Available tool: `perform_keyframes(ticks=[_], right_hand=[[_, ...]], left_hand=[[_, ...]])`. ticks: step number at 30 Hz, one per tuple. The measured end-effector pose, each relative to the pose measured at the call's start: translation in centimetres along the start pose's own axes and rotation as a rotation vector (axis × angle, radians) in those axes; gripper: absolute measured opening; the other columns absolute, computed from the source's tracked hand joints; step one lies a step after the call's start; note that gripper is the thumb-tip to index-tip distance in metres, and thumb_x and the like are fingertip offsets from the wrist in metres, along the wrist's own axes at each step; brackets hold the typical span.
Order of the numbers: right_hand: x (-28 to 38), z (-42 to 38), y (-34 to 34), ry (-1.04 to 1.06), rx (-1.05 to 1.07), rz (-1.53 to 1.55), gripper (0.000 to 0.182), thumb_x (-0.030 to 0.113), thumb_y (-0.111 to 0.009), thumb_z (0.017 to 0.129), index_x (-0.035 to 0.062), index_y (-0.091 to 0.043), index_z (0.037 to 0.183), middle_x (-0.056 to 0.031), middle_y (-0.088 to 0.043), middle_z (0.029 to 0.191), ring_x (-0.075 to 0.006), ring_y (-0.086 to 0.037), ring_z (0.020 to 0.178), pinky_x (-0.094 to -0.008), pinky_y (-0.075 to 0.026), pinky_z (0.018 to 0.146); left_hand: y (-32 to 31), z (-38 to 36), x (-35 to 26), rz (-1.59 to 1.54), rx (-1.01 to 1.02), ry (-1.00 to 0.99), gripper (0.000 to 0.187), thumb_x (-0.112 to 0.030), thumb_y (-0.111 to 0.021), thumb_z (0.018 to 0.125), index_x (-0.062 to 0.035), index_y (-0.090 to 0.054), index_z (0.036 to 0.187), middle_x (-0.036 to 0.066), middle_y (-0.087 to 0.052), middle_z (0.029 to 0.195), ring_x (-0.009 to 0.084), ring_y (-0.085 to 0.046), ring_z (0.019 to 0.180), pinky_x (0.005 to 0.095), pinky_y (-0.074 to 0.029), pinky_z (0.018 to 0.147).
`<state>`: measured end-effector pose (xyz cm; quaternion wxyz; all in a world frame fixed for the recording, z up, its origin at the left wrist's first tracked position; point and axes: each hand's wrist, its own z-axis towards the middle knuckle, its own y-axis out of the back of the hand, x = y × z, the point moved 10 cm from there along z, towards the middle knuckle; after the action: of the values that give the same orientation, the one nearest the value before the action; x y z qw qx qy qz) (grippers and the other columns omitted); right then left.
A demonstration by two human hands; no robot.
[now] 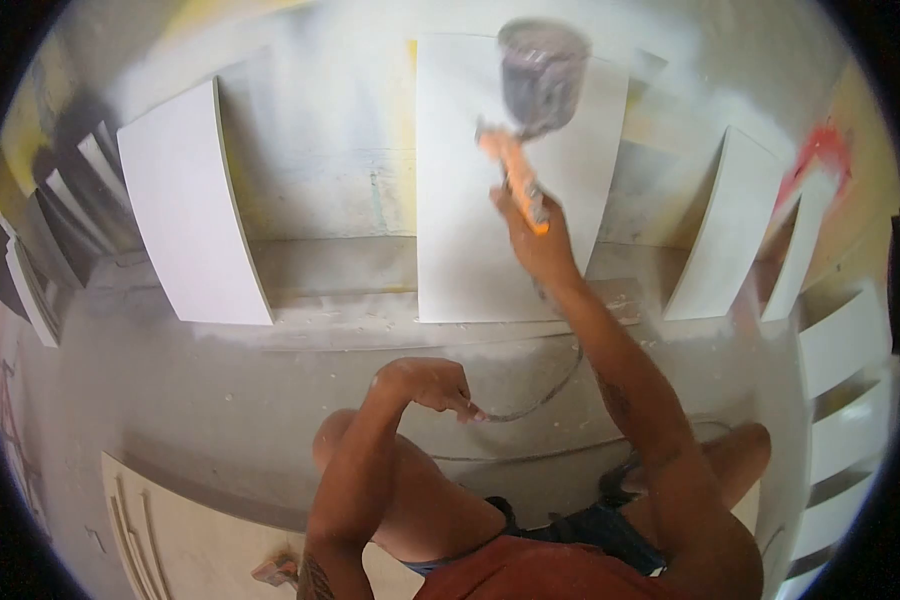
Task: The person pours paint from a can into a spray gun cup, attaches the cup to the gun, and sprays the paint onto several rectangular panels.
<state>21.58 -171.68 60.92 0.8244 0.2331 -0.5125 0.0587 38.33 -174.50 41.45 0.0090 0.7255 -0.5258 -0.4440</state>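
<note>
My right hand (pixel 542 245) is wrapped round the handle of an orange spray gun (pixel 515 175), raised in front of a white panel (pixel 460 220) that leans upright against the wall. A dark, paint-stained cup (pixel 543 75) sits at the far end of the gun, slightly blurred. Lower down, my left hand (pixel 428 384) is bent at the wrist, its fingers closed on a thin hose (pixel 530 408). The hose curves up to the right and passes behind my right forearm. The gun's nozzle is hard to make out.
Other white panels lean at left (pixel 190 200) and right (pixel 725 230). Several white boards (pixel 845 345) line the far right. A pale wooden board (pixel 200 530) lies behind my left arm, with an orange-brown object (pixel 275 570) on it. More hose (pixel 540 455) crosses the floor.
</note>
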Motion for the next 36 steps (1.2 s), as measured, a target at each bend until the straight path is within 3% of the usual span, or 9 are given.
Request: perform_keyframes(ticks=[3, 8, 12, 17, 26, 30, 33, 34, 36], right_hand=[[-7.8, -5.6, -2.0, -0.050, 0.119, -0.142, 0.031, 0.026, -0.062, 0.096, -0.0025, -0.063, 0.106, -0.0126, -0.066, 0.079, -0.0201, -0.062, 0.071, -0.0372, -0.050, 0.068], [-20.1, -18.1, -6.2, -0.597, 0.520, -0.195, 0.034, 0.030, -0.062, 0.093, -0.0021, -0.063, 0.105, -0.0217, -0.067, 0.093, -0.0298, -0.064, 0.083, -0.0420, -0.050, 0.078], [-21.5, -18.0, -7.2, -0.533, 0.544, -0.220, 0.034, 0.030, -0.063, 0.093, -0.0020, -0.063, 0.104, -0.0201, -0.067, 0.089, -0.0283, -0.064, 0.079, -0.0421, -0.050, 0.075], [-8.4, -2.6, -5.2, -0.043, 0.156, -0.166, 0.030, 0.028, -0.063, 0.094, -0.0014, -0.062, 0.098, -0.0188, -0.066, 0.081, -0.0280, -0.063, 0.072, -0.0405, -0.049, 0.069], [7.3, 5.5, 0.1, 0.045, -0.103, -0.034, 0.029, 0.027, -0.062, 0.095, -0.0013, -0.062, 0.095, -0.0053, -0.057, 0.072, -0.0141, -0.049, 0.065, -0.0321, -0.045, 0.066], [-0.6, 0.4, -1.1, -0.160, 0.048, -0.068, 0.029, 0.028, -0.065, 0.094, -0.0011, -0.064, 0.096, -0.0053, -0.059, 0.073, -0.0133, -0.054, 0.067, -0.0342, -0.047, 0.065], [-10.0, -8.4, -3.8, -0.023, 0.243, -0.239, 0.031, 0.029, -0.066, 0.093, -0.0003, -0.065, 0.103, -0.0192, -0.068, 0.085, -0.0240, -0.065, 0.076, -0.0407, -0.052, 0.073], [-14.1, -12.3, -4.7, -0.214, 0.365, -0.284, 0.032, 0.031, -0.067, 0.093, 0.0007, -0.066, 0.101, -0.0102, -0.067, 0.084, -0.0205, -0.064, 0.078, -0.0366, -0.050, 0.072], [-17.9, -19.3, -5.5, -0.484, 0.477, -0.189, 0.034, 0.032, -0.063, 0.094, -0.0011, -0.066, 0.100, -0.0150, -0.068, 0.086, -0.0252, -0.064, 0.081, -0.0369, -0.049, 0.075]], left_hand=[[-0.9, 1.2, 0.2, 0.064, -0.003, -0.102, 0.058, -0.062, -0.065, 0.082, -0.0063, -0.075, 0.090, 0.013, -0.067, 0.074, 0.0254, -0.061, 0.069, 0.0420, -0.048, 0.068], [-2.0, 1.0, -1.3, 0.222, 0.077, -0.066, 0.062, -0.060, -0.066, 0.083, 0.0013, -0.071, 0.094, 0.020, -0.068, 0.078, 0.0285, -0.061, 0.069, 0.0451, -0.047, 0.069], [-2.2, 1.1, -1.2, 0.156, 0.019, -0.140, 0.062, -0.058, -0.065, 0.084, 0.0027, -0.069, 0.092, 0.021, -0.067, 0.078, 0.0290, -0.058, 0.066, 0.0466, -0.046, 0.068], [-1.7, 0.8, -1.0, 0.169, 0.051, -0.081, 0.059, -0.059, -0.065, 0.084, -0.0013, -0.071, 0.098, 0.020, -0.069, 0.084, 0.0297, -0.063, 0.073, 0.0449, -0.048, 0.071], [-0.5, 0.2, -0.7, 0.037, -0.007, -0.042, 0.055, -0.060, -0.064, 0.085, -0.0110, -0.075, 0.106, 0.014, -0.073, 0.090, 0.0260, -0.067, 0.083, 0.0408, -0.051, 0.077], [-0.9, 0.9, -0.6, 0.120, 0.024, -0.051, 0.058, -0.059, -0.066, 0.084, -0.0059, -0.073, 0.107, 0.018, -0.072, 0.095, 0.0304, -0.068, 0.087, 0.0425, -0.050, 0.080], [-1.7, 1.1, -0.6, 0.161, 0.061, -0.047, 0.056, -0.056, -0.067, 0.083, -0.0044, -0.072, 0.106, 0.019, -0.071, 0.097, 0.0338, -0.068, 0.090, 0.0444, -0.050, 0.081], [-2.0, 1.3, -0.6, 0.160, 0.062, -0.047, 0.056, -0.056, -0.067, 0.083, -0.0044, -0.072, 0.106, 0.019, -0.071, 0.097, 0.0338, -0.068, 0.090, 0.0444, -0.050, 0.081], [-2.6, 1.6, -0.5, 0.227, 0.067, -0.043, 0.054, -0.054, -0.068, 0.082, -0.0049, -0.072, 0.105, 0.019, -0.072, 0.099, 0.0360, -0.067, 0.092, 0.0457, -0.050, 0.083]])
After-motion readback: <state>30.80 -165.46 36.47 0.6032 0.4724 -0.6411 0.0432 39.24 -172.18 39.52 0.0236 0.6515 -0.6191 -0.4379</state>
